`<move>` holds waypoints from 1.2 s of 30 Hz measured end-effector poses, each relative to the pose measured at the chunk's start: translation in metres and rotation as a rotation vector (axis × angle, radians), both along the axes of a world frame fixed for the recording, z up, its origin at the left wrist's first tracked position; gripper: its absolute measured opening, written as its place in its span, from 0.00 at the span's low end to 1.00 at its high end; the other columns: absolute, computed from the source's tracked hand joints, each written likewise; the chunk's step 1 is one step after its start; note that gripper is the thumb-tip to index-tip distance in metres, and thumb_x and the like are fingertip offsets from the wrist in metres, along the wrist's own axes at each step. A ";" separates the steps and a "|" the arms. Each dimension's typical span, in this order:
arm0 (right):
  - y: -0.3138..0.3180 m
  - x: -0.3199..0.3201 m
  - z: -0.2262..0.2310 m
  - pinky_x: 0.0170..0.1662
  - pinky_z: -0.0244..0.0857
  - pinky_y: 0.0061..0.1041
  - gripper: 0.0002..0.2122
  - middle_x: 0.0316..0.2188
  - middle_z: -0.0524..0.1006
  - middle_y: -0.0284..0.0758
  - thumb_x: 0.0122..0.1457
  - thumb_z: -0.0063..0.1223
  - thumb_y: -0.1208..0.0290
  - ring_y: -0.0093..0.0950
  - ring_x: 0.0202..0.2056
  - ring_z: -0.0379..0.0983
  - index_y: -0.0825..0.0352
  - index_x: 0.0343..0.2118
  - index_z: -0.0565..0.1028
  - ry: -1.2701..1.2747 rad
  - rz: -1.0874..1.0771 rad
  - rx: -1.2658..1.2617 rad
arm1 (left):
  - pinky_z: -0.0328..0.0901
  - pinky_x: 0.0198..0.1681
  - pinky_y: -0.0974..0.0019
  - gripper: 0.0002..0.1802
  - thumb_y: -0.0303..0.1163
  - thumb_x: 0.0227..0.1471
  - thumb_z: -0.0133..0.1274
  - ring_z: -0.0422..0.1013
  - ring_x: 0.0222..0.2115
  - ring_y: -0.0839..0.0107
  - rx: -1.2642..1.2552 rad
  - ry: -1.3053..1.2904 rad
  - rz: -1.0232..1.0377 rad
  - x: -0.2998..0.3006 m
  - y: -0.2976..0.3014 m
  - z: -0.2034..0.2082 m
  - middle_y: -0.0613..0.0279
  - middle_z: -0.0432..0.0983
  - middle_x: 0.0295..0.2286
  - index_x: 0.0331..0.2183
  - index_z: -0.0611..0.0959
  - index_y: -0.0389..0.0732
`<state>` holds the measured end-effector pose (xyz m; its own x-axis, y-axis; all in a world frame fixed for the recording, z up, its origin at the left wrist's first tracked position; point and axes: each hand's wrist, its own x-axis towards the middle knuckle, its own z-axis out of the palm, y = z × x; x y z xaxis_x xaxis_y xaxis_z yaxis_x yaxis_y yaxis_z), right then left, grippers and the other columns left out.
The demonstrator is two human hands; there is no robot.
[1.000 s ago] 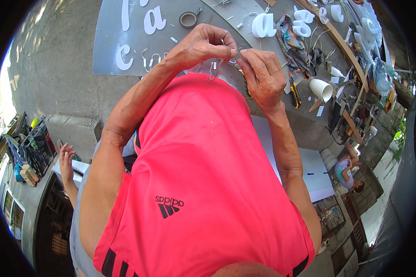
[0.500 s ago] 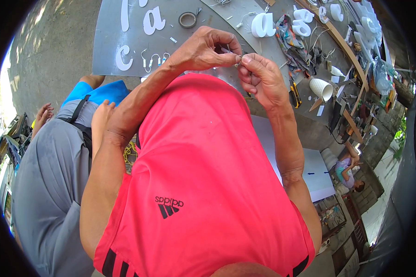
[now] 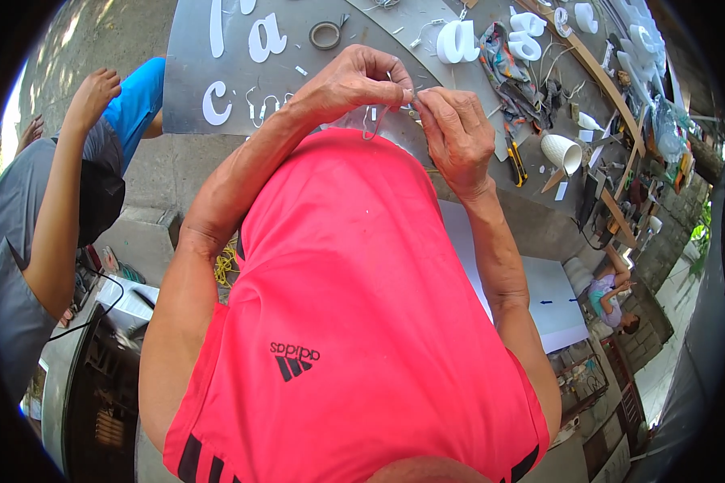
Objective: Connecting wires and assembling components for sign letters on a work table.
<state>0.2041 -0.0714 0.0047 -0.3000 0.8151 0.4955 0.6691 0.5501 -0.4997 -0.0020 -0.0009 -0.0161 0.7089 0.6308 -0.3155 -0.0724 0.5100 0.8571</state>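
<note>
My left hand (image 3: 354,80) is closed in a pinch over the table's near edge, with a thin pale wire (image 3: 370,127) in its fingers; a loop of it hangs below them. Close beside it, my right hand (image 3: 461,133) pinches at the same spot, its fingertips nearly touching the left ones. The short bit between the fingertips is too small to make out clearly. Left of my left hand, a string of small white light modules (image 3: 263,107) on wire lies on the grey sheet (image 3: 187,97).
White cut-out letters (image 3: 266,39) and a tape roll (image 3: 325,35) lie on the table. To the right are thick white letters (image 3: 457,43), a crumpled cloth (image 3: 507,76), a yellow-black cutter knife (image 3: 515,161) and a white cup (image 3: 561,153). A co-worker (image 3: 24,241) stands at left.
The co-worker has moved away to the left, uncovering floor and a white box. My right hand has turned so its back shows more. The wire loop now hangs visibly below my left hand.
</note>
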 end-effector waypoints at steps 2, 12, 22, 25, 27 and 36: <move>0.000 0.000 0.002 0.34 0.71 0.31 0.14 0.34 0.79 0.35 0.49 0.67 0.82 0.34 0.33 0.76 0.67 0.40 0.78 -0.013 0.003 0.004 | 0.66 0.32 0.72 0.07 0.29 0.51 0.61 0.73 0.26 0.79 -0.004 -0.007 -0.005 0.000 -0.001 0.000 0.66 0.77 0.23 0.28 0.84 0.35; -0.003 0.021 0.007 0.24 0.64 0.15 0.09 0.30 0.79 0.35 0.66 0.56 0.69 0.19 0.24 0.70 0.71 0.40 0.77 1.318 -0.055 -1.608 | 0.66 0.30 0.73 0.08 0.31 0.52 0.62 0.71 0.25 0.81 0.122 0.049 -0.065 0.002 -0.004 -0.003 0.68 0.78 0.23 0.31 0.85 0.35; -0.010 0.002 0.007 0.34 0.72 0.29 0.15 0.36 0.80 0.36 0.52 0.67 0.79 0.32 0.34 0.77 0.67 0.43 0.78 0.129 -0.044 -0.250 | 0.66 0.32 0.73 0.07 0.30 0.52 0.61 0.72 0.27 0.80 -0.045 -0.001 -0.040 -0.001 -0.002 -0.013 0.66 0.78 0.25 0.31 0.84 0.35; -0.007 0.002 0.003 0.34 0.72 0.31 0.15 0.35 0.79 0.36 0.50 0.68 0.80 0.35 0.33 0.76 0.67 0.41 0.78 0.061 -0.021 -0.066 | 0.65 0.31 0.74 0.07 0.30 0.52 0.61 0.72 0.26 0.80 -0.059 -0.014 -0.063 -0.001 -0.002 -0.012 0.66 0.78 0.24 0.30 0.84 0.35; -0.006 0.002 0.004 0.34 0.72 0.31 0.14 0.33 0.79 0.35 0.50 0.68 0.80 0.34 0.33 0.76 0.67 0.40 0.78 0.000 0.011 -0.018 | 0.64 0.30 0.75 0.07 0.30 0.52 0.61 0.72 0.26 0.81 -0.061 -0.014 -0.073 -0.001 -0.002 -0.011 0.65 0.78 0.24 0.30 0.84 0.35; -0.009 0.018 0.014 0.25 0.63 0.21 0.05 0.28 0.78 0.33 0.58 0.63 0.76 0.19 0.24 0.68 0.68 0.35 0.78 1.210 -0.065 -1.422 | 0.67 0.30 0.74 0.09 0.31 0.52 0.62 0.72 0.25 0.80 0.032 -0.051 -0.112 0.003 -0.004 0.000 0.66 0.78 0.22 0.30 0.85 0.34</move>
<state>0.2225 -0.0806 0.0183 -0.3055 0.7505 -0.5860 -0.3537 -0.6608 -0.6620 0.0005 -0.0048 -0.0165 0.7900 0.5559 -0.2585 -0.0602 0.4900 0.8697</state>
